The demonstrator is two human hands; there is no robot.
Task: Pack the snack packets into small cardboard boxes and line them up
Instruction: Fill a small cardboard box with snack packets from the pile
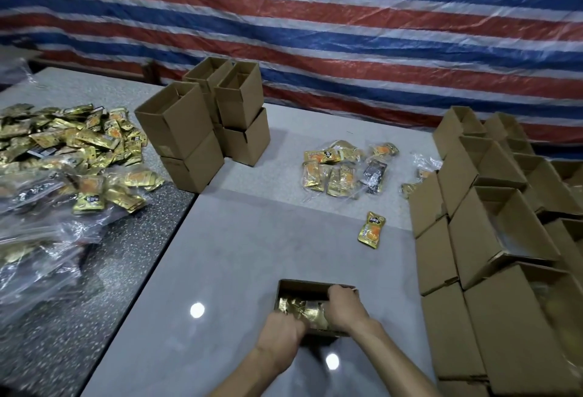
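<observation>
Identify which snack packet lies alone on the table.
The gold packet beside the right-hand stacked boxes; all others lie heaped or inside a box.

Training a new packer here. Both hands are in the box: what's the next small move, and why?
Probably press the packets down flat. Both the left hand and right hand are in the box, and the packets lie bunched and uneven, so the box likely won't close or stack yet.
</observation>
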